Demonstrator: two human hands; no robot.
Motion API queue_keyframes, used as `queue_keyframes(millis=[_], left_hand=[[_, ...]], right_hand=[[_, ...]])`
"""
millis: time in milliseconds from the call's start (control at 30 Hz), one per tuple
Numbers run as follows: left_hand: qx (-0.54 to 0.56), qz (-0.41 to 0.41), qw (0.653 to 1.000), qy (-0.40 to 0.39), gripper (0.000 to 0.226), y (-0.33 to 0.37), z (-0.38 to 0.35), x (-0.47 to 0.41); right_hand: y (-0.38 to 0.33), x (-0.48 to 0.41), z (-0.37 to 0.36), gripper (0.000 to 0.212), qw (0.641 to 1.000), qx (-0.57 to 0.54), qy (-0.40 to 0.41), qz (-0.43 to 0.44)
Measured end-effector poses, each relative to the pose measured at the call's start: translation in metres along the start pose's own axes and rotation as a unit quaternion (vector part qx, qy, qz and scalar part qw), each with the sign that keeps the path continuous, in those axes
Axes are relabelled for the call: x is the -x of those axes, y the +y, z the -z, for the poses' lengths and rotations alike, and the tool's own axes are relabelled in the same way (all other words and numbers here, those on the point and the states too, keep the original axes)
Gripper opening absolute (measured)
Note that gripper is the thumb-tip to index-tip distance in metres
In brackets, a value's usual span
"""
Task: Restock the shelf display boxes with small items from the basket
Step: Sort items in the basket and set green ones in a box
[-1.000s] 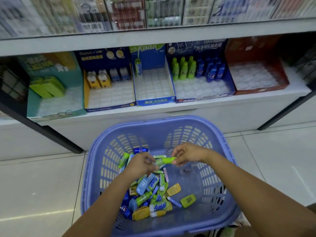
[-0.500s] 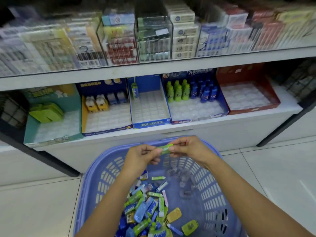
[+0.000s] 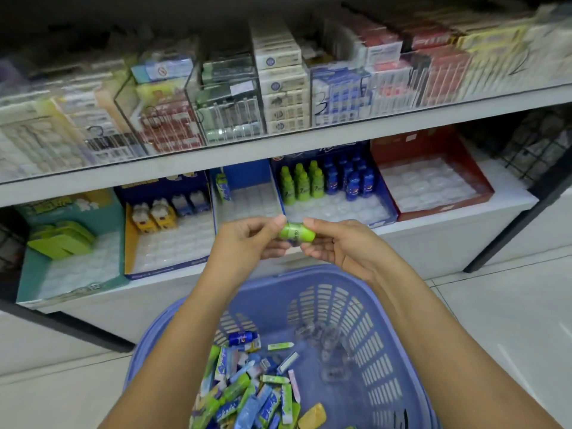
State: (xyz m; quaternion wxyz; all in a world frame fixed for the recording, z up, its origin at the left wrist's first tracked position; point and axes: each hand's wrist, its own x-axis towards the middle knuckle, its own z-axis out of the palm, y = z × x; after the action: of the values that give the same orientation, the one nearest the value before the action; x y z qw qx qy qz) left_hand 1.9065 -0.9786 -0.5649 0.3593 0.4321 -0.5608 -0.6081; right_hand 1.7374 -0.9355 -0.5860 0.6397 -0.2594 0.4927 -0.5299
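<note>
L hand [image 3: 247, 243] + R hand [image 3: 337, 246] both pinch green mini bottle [image 3: 297, 233] by its ends | above basket [image 3: 387, 351], in front of blue display box [image 3: 383, 212] w/ matching green bottles | prob orienting for slot

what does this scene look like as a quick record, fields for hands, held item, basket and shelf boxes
left hand: pinches one end of the green item
right hand: pinches the other end
item position: above the basket, in front of the shelf
basket contents: pile of small items
blue box: green bottles and blue bottles at the back, front slots bare
red box: tray, no items visible
likely next: green item goes beside the green bottles
</note>
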Motion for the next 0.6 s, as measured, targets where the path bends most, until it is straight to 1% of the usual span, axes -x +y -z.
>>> queue_keyframes(millis=[33,67,133,167,200,233,267,300,333,367,400,433,467,533,600], left_hand=[[0.021,-0.01,1.0,-0.006,0.016,0.004,-0.001,-0.003],[0.038,-0.018,0.999,-0.008,0.021,0.007,-0.003,-0.007],[0.057,-0.022,0.998,0.005,0.027,0.01,-0.007,-0.015],[0.054,-0.022,0.998,0.021,0.024,0.011,-0.01,-0.022],[0.034,-0.025,0.998,0.039,0.018,0.01,-0.012,-0.03],[0.002,-0.033,0.998,0.059,0.013,0.009,-0.014,-0.04],[-0.04,-0.046,0.995,0.078,0.01,0.008,-0.015,-0.052],[-0.084,-0.06,0.99,0.093,0.009,0.008,-0.016,-0.063],[-0.125,-0.072,0.984,0.1,0.01,0.007,-0.016,-0.074],[-0.161,-0.08,0.979,0.1,0.013,0.007,-0.018,-0.084],[-0.194,-0.082,0.973,0.096,0.018,0.006,-0.019,-0.093],[-0.23,-0.081,0.965,0.092,0.024,0.004,-0.02,-0.1],[-0.273,-0.08,0.955,0.087,0.028,0.002,-0.021,-0.106],[-0.347,-0.088,0.931,0.074,0.032,0.0,-0.022,-0.113],[-0.376,-0.087,0.92,0.064,0.034,0.001,-0.021,-0.116]], right_hand=[[-0.003,-0.002,0.001,0.026,1.0,-0.011,-0.002,0.002],[-0.006,-0.004,0.003,0.028,1.0,-0.019,-0.003,0.005],[-0.011,-0.01,0.004,0.029,1.0,-0.02,0.003,0.019],[-0.013,-0.014,0.005,0.028,0.999,0.005,0.019,0.038],[-0.017,-0.02,0.008,0.028,0.993,0.076,0.054,0.074],[-0.02,-0.026,0.013,0.029,0.966,0.202,0.106,0.125],[-0.025,-0.032,0.019,0.029,0.9,0.361,0.165,0.181],[-0.029,-0.036,0.025,0.026,0.812,0.499,0.2,0.225],[-0.032,-0.039,0.03,0.025,0.745,0.586,0.21,0.239],[-0.033,-0.043,0.034,0.027,0.702,0.645,0.199,0.228],[-0.031,-0.047,0.038,0.03,0.681,0.68,0.18,0.204],[-0.026,-0.05,0.04,0.033,0.672,0.7,0.162,0.18],[-0.021,-0.054,0.042,0.035,0.668,0.709,0.15,0.168],[-0.012,-0.056,0.045,0.036,0.664,0.713,0.14,0.177],[-0.008,-0.057,0.049,0.036,0.664,0.706,0.146,0.198]])
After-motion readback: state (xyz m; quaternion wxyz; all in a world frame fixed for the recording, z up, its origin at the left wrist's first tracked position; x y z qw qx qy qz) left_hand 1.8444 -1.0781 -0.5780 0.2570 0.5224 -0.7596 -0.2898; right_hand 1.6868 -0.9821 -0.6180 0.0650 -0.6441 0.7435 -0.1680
